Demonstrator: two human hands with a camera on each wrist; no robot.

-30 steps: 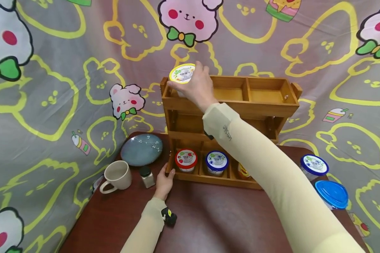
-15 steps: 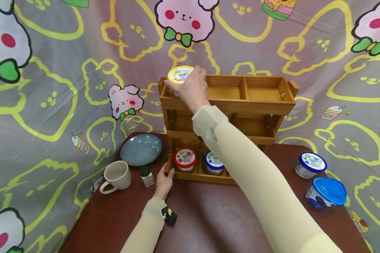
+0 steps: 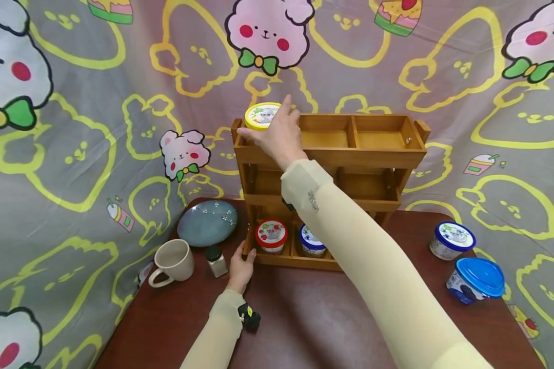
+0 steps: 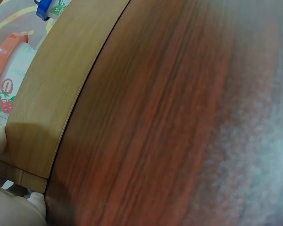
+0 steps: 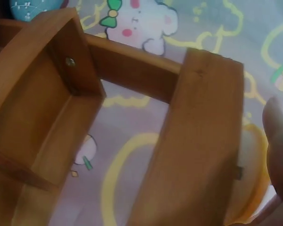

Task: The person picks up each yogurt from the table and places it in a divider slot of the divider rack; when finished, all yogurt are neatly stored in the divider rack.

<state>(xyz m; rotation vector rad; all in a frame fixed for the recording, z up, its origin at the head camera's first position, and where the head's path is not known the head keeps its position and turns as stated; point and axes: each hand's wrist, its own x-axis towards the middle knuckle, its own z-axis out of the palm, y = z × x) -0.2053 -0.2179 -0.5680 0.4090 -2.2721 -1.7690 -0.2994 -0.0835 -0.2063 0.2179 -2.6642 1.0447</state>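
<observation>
A tub with a yellow-rimmed lid (image 3: 260, 116) sits in the top left compartment of a three-tier wooden shelf (image 3: 332, 156). My right hand (image 3: 279, 134) is spread around that lid, thumb at its front left, a straight finger on its right. In the right wrist view the thumb (image 5: 279, 141) reaches past the orange-yellow lid edge (image 5: 257, 181). Low down, my left hand (image 3: 241, 267) grips the shelf's front left corner; in the left wrist view its fingers wrap the wooden end (image 4: 26, 176). A red-lidded tub (image 3: 271, 236) and a blue-lidded tub (image 3: 312, 240) stand in the bottom tier.
On the left of the brown table (image 3: 304, 328) are a blue-grey plate (image 3: 208, 225), a cream mug (image 3: 174, 260) and a small black-capped jar (image 3: 216, 262). Right of the shelf stand another blue-lidded tub (image 3: 452, 240) and a tub with a plain blue lid (image 3: 479, 279). Patterned cloth hangs behind.
The yellow-lidded tub has sunk lower into the top left compartment. My right thumb and fingers have spread apart around its lid. The left hand keeps its grip on the shelf corner.
</observation>
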